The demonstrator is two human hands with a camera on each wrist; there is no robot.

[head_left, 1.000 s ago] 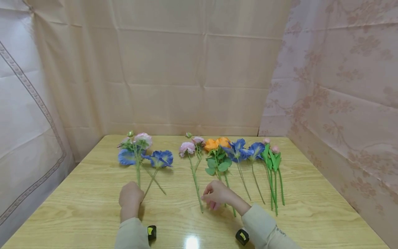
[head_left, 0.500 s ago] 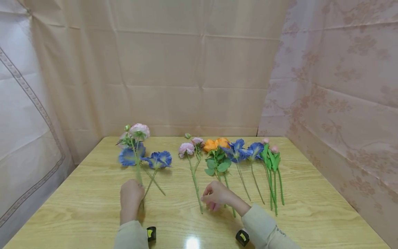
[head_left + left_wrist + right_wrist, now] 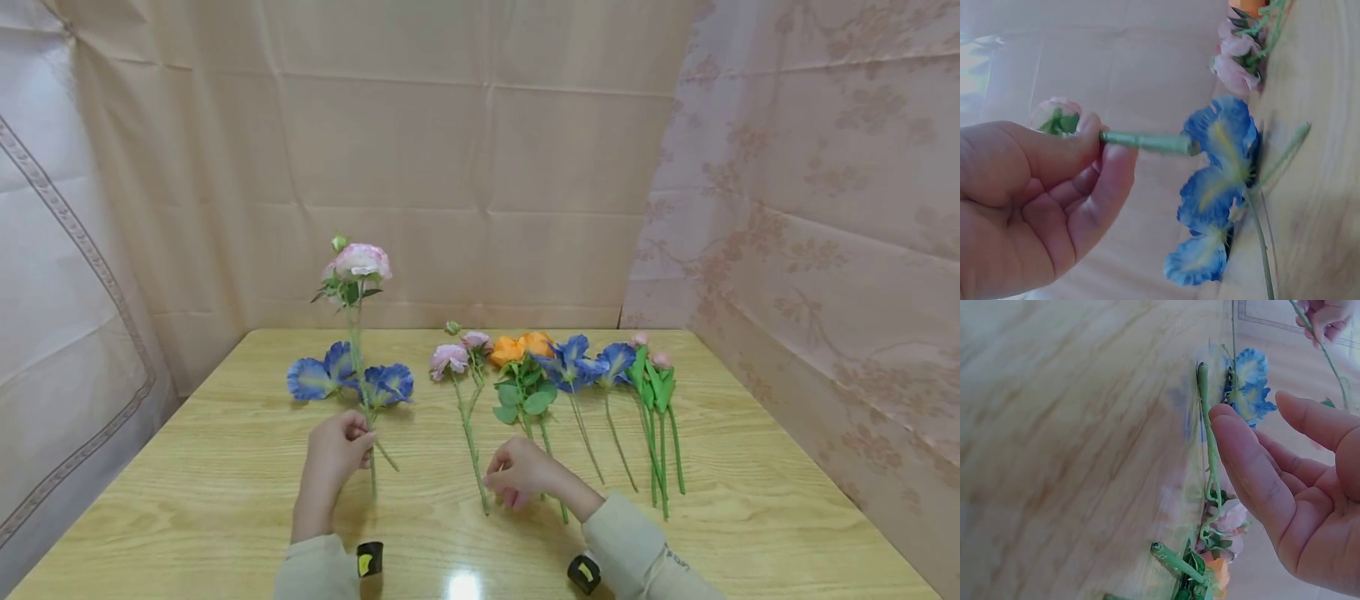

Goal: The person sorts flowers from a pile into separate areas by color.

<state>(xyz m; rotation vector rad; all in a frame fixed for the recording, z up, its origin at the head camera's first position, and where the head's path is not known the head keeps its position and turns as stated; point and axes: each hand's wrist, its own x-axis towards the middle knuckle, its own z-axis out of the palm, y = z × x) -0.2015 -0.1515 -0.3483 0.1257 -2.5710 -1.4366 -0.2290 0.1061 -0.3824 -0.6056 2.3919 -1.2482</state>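
Observation:
My left hand pinches the green stem of a pale pink artificial peony between thumb and fingers. The peony stands upright above the table, its bloom and small bud high, and the cut stem end pokes out past my fingertips in the left wrist view. Beneath it two blue flowers lie with crossed stems. My right hand hovers with relaxed, parted fingers beside the stem of a pinkish-purple flower. Nothing is between its thumb and fingers in the right wrist view. Orange flowers lie just beyond it.
Farther right on the wooden table lie more blue flowers and pink tulips with green leaves. A beige cloth hangs behind the far edge, with a patterned cloth on the right.
My left hand has raised the pink peony off the table, tipped it upright and shifted it slightly right, off the blue flowers. My right hand has stayed in place.

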